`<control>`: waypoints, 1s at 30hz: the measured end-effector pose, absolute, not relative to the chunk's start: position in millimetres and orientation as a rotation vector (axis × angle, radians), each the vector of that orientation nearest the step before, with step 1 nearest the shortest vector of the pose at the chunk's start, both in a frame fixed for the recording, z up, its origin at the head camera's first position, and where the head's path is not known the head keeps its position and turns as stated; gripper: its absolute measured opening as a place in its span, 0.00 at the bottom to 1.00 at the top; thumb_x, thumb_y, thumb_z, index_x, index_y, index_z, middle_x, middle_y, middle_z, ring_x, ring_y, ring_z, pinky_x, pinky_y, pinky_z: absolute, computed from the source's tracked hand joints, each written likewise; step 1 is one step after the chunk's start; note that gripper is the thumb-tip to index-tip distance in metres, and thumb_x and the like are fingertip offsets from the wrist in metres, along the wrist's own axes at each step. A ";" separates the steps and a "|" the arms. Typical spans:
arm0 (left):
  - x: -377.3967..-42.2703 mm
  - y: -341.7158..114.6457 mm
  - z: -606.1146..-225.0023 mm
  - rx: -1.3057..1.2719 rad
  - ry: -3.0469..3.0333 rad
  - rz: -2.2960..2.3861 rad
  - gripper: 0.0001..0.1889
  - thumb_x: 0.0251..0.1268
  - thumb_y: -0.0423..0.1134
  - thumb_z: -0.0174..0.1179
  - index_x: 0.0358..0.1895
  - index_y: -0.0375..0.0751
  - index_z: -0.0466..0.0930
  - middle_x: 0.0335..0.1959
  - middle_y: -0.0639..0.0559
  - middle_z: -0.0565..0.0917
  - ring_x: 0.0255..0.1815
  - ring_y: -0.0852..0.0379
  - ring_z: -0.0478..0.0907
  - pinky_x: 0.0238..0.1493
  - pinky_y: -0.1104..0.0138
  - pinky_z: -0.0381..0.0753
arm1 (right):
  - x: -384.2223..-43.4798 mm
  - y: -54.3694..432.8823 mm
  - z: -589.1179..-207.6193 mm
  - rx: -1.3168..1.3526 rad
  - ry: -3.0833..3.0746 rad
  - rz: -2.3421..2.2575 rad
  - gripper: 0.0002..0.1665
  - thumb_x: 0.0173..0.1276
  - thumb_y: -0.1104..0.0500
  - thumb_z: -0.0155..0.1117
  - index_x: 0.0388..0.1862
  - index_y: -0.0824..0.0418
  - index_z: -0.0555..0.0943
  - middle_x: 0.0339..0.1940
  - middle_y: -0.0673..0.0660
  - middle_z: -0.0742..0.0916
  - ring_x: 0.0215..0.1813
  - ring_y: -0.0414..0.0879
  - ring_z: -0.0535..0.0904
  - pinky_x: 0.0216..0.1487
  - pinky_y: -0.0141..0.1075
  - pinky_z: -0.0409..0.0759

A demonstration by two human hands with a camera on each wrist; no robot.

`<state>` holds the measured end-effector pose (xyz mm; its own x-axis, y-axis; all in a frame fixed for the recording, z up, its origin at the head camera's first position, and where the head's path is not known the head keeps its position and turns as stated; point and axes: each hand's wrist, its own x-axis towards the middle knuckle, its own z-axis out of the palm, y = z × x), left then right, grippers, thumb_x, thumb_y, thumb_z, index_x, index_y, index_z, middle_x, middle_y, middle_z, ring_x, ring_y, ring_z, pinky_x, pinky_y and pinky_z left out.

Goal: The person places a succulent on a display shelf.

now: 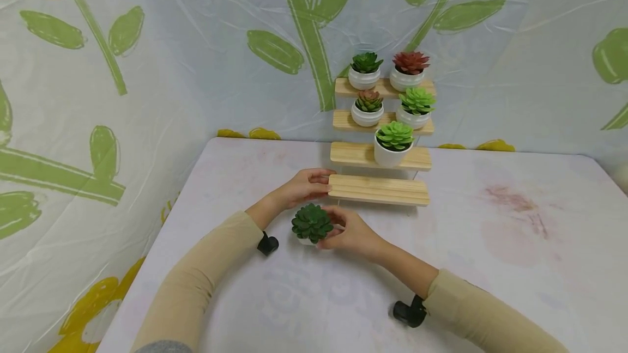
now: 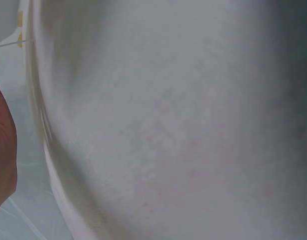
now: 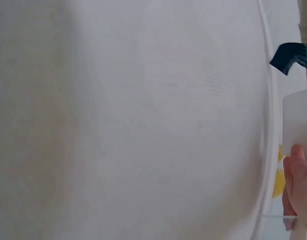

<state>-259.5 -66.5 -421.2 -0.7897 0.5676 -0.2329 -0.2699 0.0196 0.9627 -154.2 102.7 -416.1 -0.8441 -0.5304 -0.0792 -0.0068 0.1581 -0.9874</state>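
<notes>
In the head view my right hand (image 1: pixel 355 233) grips a potted succulent (image 1: pixel 312 223) with dark green leaves, in front of the stand's lower left corner. Its white pot (image 3: pixel 297 120) shows at the right edge of the right wrist view, fingers against its side. My left hand (image 1: pixel 304 187) is at the left end of the lowest board of a tiered wooden plant stand (image 1: pixel 380 190), fingers and thumb pinching that end. Only a strip of the left hand (image 2: pixel 3 150) enters the left wrist view.
Higher boards bear a bright green succulent (image 1: pixel 392 143), a reddish-green one (image 1: pixel 368 108), a light green one (image 1: pixel 416 108), a dark green one (image 1: pixel 364 71) and a red one (image 1: pixel 410 71). A floral sheet (image 1: pixel 196 70) hangs behind the white table (image 1: pixel 490 287).
</notes>
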 end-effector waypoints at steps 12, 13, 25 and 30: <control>-258.1 -66.6 -420.3 0.352 1.748 1.802 0.25 0.65 0.25 0.51 0.66 0.32 0.63 0.56 0.37 0.73 0.46 0.57 0.75 0.40 0.71 0.80 | -166.3 125.4 -390.0 -0.345 2.082 -1.802 0.37 0.51 0.66 0.73 0.60 0.65 0.70 0.54 0.58 0.78 0.57 0.49 0.72 0.55 0.37 0.74; -258.4 -66.7 -420.6 0.358 1.732 1.813 0.26 0.65 0.24 0.51 0.66 0.32 0.63 0.56 0.37 0.73 0.47 0.57 0.75 0.41 0.70 0.80 | -167.6 127.9 -387.4 -0.339 2.081 -1.816 0.37 0.51 0.66 0.72 0.61 0.66 0.69 0.55 0.58 0.77 0.57 0.49 0.72 0.55 0.37 0.74; -261.5 -65.7 -425.8 0.313 1.689 1.857 0.25 0.66 0.22 0.50 0.66 0.29 0.61 0.51 0.42 0.75 0.44 0.58 0.77 0.49 0.66 0.78 | -182.7 151.3 -377.6 -0.316 2.161 -1.903 0.38 0.53 0.69 0.69 0.63 0.70 0.66 0.53 0.58 0.78 0.50 0.42 0.75 0.49 0.30 0.77; -261.4 -65.5 -426.3 0.303 1.669 1.867 0.24 0.66 0.23 0.51 0.65 0.31 0.64 0.47 0.46 0.77 0.43 0.58 0.78 0.52 0.63 0.78 | -187.8 157.8 -379.4 -0.297 2.188 -1.928 0.37 0.53 0.71 0.68 0.63 0.71 0.66 0.52 0.55 0.77 0.49 0.41 0.76 0.48 0.29 0.78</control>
